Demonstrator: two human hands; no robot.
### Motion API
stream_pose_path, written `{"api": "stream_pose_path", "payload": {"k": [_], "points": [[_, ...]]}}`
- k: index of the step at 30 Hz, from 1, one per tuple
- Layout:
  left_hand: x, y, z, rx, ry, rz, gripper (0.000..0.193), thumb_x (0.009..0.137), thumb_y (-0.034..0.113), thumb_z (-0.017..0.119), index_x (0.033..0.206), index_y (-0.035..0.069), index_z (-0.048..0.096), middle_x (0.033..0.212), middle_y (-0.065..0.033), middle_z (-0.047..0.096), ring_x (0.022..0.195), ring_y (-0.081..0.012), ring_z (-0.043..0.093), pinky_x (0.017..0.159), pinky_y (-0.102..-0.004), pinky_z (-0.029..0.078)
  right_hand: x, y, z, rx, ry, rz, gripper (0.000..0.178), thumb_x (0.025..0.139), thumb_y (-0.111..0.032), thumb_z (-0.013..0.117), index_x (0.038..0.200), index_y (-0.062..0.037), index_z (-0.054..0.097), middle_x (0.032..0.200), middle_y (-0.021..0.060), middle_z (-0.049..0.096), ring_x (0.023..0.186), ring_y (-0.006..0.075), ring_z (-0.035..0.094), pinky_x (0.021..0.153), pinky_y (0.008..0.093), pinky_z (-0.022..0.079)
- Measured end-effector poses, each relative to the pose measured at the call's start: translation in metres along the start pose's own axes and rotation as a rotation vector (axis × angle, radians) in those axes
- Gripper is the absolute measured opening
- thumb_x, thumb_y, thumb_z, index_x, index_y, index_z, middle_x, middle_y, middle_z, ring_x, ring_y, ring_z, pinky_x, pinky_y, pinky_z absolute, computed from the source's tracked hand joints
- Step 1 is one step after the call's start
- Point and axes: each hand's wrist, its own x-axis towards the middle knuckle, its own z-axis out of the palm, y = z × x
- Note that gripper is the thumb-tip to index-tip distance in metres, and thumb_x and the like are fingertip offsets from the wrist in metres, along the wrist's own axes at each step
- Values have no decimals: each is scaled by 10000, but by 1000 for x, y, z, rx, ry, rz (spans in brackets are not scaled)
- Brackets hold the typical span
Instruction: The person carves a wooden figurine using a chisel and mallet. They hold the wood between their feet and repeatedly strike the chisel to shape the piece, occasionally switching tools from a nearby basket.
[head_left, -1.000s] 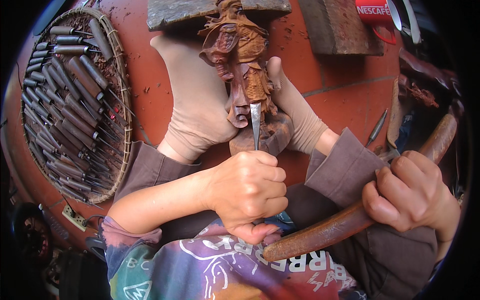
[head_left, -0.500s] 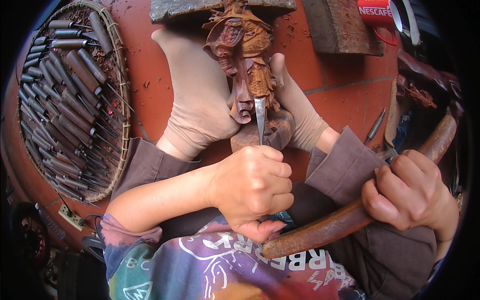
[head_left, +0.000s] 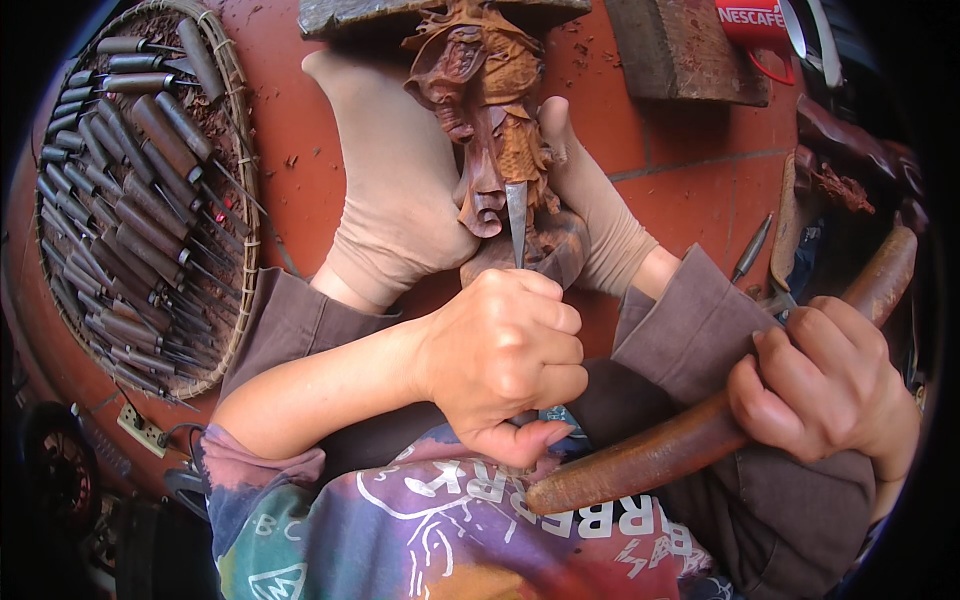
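Observation:
My left hand (head_left: 515, 360) is closed round the handle of a chisel, its flat metal blade (head_left: 517, 215) pointing away from me. The blade's tip meets the lower part of a carved reddish-brown wooden figure (head_left: 495, 90). Most of the chisel's handle is hidden in my fist. My right hand (head_left: 815, 385) grips a long, slightly curved wooden mallet (head_left: 630, 460) around its middle. The mallet's near end lies just behind my left hand, close to my shirt. Between my two socked feet (head_left: 385, 200) stands the figure, its rounded base (head_left: 545, 255) near my left fist.
At the left, a round woven basket (head_left: 245, 200) holds several wooden-handled carving tools and shavings. A dark wooden block (head_left: 685, 55) and a red mug (head_left: 750, 30) stand at the far right. Another tool (head_left: 752, 248) lies on the red tiled floor (head_left: 690, 210). A power socket (head_left: 142, 430) sits at lower left.
My left hand and the chisel have shifted slightly away from me, up along the figure. The mallet in my right hand has barely moved.

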Motion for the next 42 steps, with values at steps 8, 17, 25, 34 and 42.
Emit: {"api": "stream_pose_path", "payload": {"k": [8,17,25,34,42], "points": [[0,-1,1,41,17,10,285,550,336,655,556,114,476,553,-23,431,524,-224,475,472,-351,358,-1,-8,-2,-30,121,-14,275,566,-68,660,810,-33,538,667,89,523,549,208,516,460,319,408],[3,4,-3,-4,-1,-10,315,554,369,660,553,105,488,545,-29,427,513,-224,472,465,-352,350,-1,-8,-2,-31,132,-20,255,596,41,666,799,-28,526,618,77,501,529,211,516,440,324,393],[0,1,1,17,4,38,325,694,393,582,581,95,519,556,-19,424,497,-204,453,452,-333,323,1,-7,-3,-36,109,-49,236,611,34,652,809,-27,540,626,78,511,553,214,523,461,328,405],[1,3,-1,-6,17,2,318,565,366,662,545,108,478,534,-27,431,505,-228,482,459,-354,366,3,-6,-1,-36,112,-61,223,609,17,631,808,-17,537,638,77,517,549,206,523,459,322,400],[3,1,-1,0,20,-1,307,548,351,665,544,111,473,532,-24,425,510,-226,483,457,-355,367,0,-9,0,-20,126,-25,239,599,15,644,812,-8,537,637,86,519,543,211,524,457,335,411]]}}
